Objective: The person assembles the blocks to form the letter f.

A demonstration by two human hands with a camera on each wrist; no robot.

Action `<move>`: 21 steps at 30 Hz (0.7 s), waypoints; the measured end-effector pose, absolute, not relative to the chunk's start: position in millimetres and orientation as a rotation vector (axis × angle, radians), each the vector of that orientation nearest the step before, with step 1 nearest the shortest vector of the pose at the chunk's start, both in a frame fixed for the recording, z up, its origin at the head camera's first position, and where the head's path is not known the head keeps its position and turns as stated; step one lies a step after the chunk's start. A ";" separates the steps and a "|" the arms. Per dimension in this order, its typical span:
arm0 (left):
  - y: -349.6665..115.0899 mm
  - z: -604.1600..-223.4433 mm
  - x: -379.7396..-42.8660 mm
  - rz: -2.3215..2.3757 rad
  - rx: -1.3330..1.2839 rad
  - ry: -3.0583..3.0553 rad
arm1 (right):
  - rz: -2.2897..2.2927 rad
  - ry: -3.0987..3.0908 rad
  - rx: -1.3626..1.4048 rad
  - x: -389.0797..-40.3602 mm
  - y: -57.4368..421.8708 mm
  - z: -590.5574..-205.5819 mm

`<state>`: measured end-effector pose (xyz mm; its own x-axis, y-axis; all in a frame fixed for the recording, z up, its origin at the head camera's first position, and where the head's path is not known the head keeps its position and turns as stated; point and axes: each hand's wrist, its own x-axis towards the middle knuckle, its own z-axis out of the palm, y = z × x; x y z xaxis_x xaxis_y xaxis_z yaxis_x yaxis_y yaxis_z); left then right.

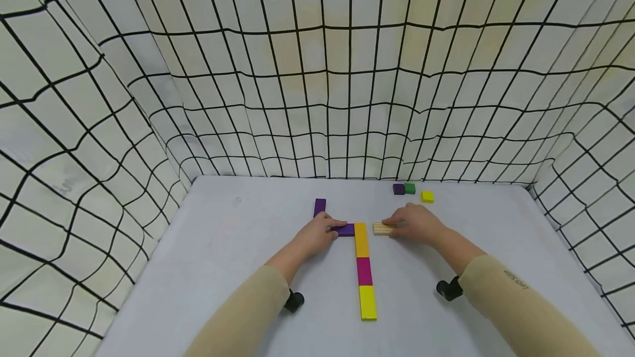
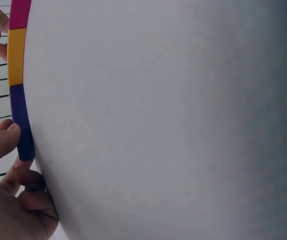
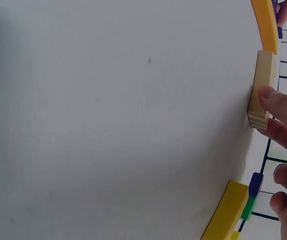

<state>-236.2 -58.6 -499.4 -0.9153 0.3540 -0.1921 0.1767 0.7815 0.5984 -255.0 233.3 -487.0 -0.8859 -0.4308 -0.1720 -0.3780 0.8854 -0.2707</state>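
Observation:
My left hand (image 1: 315, 233) pinches a purple block (image 1: 345, 230) between thumb and fingers. That block's right end meets the upper end of an orange block (image 1: 361, 240). Below the orange one, a magenta block (image 1: 364, 271) and a yellow block (image 1: 368, 302) continue the straight row end to end. With thumb and fingers my right hand (image 1: 415, 223) grips a plain wooden block (image 3: 262, 85). Its left end stands a small gap away from the orange block in the head view. Another purple block (image 1: 319, 206) lies just beyond my left hand, partly hidden by it.
Toward the far edge of the white table (image 1: 223, 247) sit a small dark purple block (image 1: 399, 189), a green block (image 1: 409, 188) and a yellow block (image 1: 428, 196). A large yellow block (image 3: 226, 210) shows low in the right wrist view. Black netting (image 1: 324, 73) encloses the table's back and sides.

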 end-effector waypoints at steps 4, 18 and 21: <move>-58.1 -500.6 -235.4 0.862 0.392 2.679 | -0.333 2.835 -0.622 -250.7 227.8 -485.6; -57.9 -499.4 -235.4 0.855 0.393 2.681 | -0.338 2.852 -0.590 -250.0 215.7 -487.7; -57.3 -499.2 -235.3 0.854 0.396 2.681 | -0.354 2.849 -0.583 -249.9 214.2 -488.5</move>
